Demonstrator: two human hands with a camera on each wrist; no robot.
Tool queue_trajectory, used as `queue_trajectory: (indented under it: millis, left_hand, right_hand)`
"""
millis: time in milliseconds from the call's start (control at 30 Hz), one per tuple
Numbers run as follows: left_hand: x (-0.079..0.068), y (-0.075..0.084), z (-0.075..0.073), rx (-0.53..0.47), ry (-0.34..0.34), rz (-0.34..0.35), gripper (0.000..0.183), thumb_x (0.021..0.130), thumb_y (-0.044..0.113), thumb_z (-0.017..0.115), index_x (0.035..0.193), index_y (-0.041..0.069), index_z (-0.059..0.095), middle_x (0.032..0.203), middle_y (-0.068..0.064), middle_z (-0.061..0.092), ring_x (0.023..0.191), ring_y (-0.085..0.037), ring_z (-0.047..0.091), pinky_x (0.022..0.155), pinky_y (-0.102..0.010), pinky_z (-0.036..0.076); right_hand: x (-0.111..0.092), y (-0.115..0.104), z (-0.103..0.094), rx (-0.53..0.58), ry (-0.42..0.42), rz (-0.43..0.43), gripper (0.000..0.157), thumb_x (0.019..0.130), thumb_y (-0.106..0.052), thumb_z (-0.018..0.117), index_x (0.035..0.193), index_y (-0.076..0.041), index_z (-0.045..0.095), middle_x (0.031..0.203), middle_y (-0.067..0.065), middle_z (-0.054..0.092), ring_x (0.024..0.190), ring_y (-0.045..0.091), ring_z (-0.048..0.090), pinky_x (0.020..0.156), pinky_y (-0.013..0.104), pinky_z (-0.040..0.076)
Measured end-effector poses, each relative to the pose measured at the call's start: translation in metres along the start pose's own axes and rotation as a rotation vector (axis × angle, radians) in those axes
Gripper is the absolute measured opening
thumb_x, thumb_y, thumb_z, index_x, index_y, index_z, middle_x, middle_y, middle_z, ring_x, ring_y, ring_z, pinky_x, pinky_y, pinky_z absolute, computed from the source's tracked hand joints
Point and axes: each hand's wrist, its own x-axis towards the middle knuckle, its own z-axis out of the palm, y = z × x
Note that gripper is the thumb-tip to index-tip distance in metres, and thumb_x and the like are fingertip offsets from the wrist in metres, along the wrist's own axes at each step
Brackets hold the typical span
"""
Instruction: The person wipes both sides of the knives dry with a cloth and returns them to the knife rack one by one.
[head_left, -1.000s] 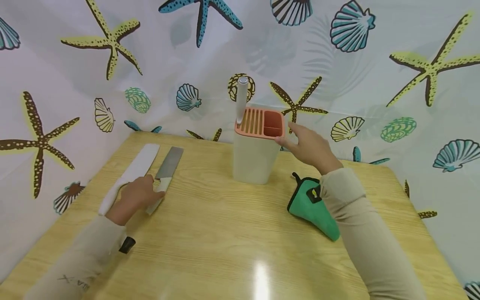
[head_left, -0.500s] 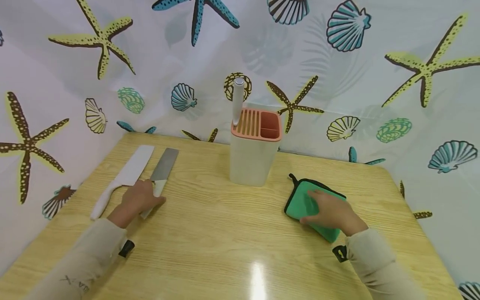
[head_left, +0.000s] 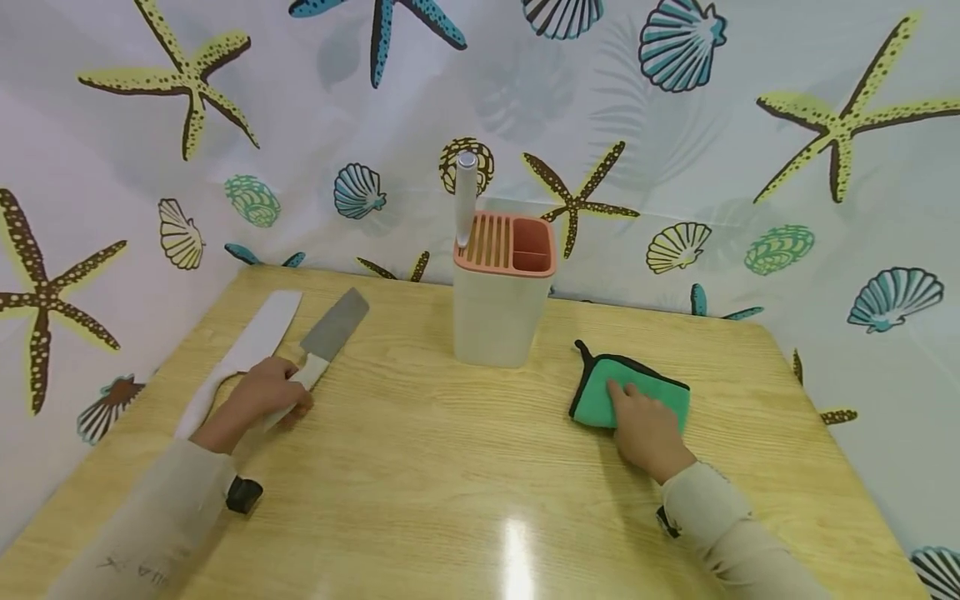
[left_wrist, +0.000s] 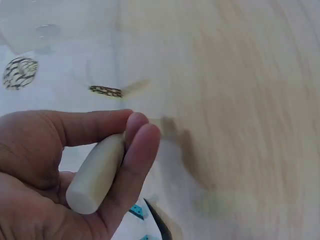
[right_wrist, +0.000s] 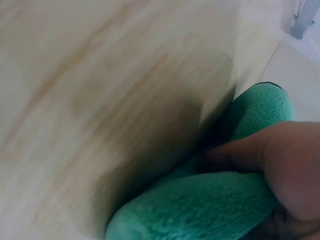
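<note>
My left hand (head_left: 266,392) grips the pale handle (left_wrist: 95,175) of a small cleaver with a grey blade (head_left: 336,323). In the left wrist view the fingers and thumb curl round that handle. Just left of the hand lies a larger white cleaver (head_left: 262,329), flat on the table and partly covered by the hand. On the right side, my right hand (head_left: 651,433) holds a folded green cloth (head_left: 600,396) with black edging and a hanging loop. The right wrist view shows the fuzzy cloth (right_wrist: 190,207) bunched around the thumb; the other fingers are mostly hidden.
A white knife block (head_left: 495,321) with an orange slotted top stands at the table's back middle. One knife handle (head_left: 465,200) rises from its left slot. Behind the wooden table (head_left: 420,467) hangs a sheet (head_left: 420,125) printed with starfish and shells.
My right hand has left the knife block, come down to the green cloth and gripped it. My left hand has taken hold of the small cleaver, and its blade has turned slightly.
</note>
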Motion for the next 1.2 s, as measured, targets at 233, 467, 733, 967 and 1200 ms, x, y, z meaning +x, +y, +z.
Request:
queue_trajectory:
  millis: [233,467,733,967,1200]
  left_hand:
    - [0.000,0.009,-0.006,-0.189,-0.098,0.013,0.032,0.102,0.014,0.047,0.121,-0.011,0.045,0.062,0.002,0.043,0.052,-0.008,0.039,0.050,-0.026,0.043]
    - [-0.005,0.010,-0.006,0.237,0.102,0.003,0.061,0.098,0.031,0.054,0.140,-0.012,0.044,0.110,-0.033,0.063,0.057,-0.016,0.053,0.052,-0.030,0.047]
    - [-0.009,0.015,-0.011,0.388,0.145,0.059,0.024,0.089,0.018,0.061,0.069,0.004,0.056,0.062,-0.006,0.052,0.054,-0.016,0.043,0.048,-0.028,0.037]
    - [-0.015,0.014,-0.014,-0.299,-0.204,0.136,0.042,0.106,0.020,0.048,0.124,-0.018,0.053,0.100,-0.006,0.074,0.077,-0.007,0.070,0.069,-0.030,0.061]
    - [-0.032,0.026,0.012,-0.777,-0.448,0.357,0.030,0.107,0.015,0.045,0.135,0.008,0.052,0.121,0.008,0.072,0.114,-0.008,0.069,0.095,-0.028,0.056]
  right_hand:
    - [0.005,0.003,-0.008,0.027,-0.025,0.039,0.059,0.088,-0.002,0.059,0.146,-0.001,0.045,0.144,0.030,0.051,0.112,0.050,0.063,0.062,0.049,0.057]
    - [0.009,0.003,-0.008,0.029,-0.026,0.038,0.060,0.088,-0.002,0.059,0.146,-0.003,0.046,0.145,0.029,0.051,0.113,0.052,0.061,0.060,0.049,0.056]
    - [0.010,0.005,-0.016,0.136,-0.038,0.067,0.060,0.088,0.000,0.052,0.147,-0.002,0.044,0.129,0.031,0.062,0.072,0.033,0.066,0.051,0.036,0.047]
    - [-0.008,0.017,-0.031,0.513,0.027,0.101,0.041,0.100,-0.007,0.044,0.139,0.004,0.050,0.120,0.034,0.062,0.089,0.041,0.064,0.074,0.046,0.052]
    - [-0.023,0.021,-0.047,1.102,-0.038,0.189,0.061,0.107,-0.032,0.044,0.153,0.004,0.025,0.138,0.021,0.048,0.111,0.015,0.061,0.090,0.033,0.054]
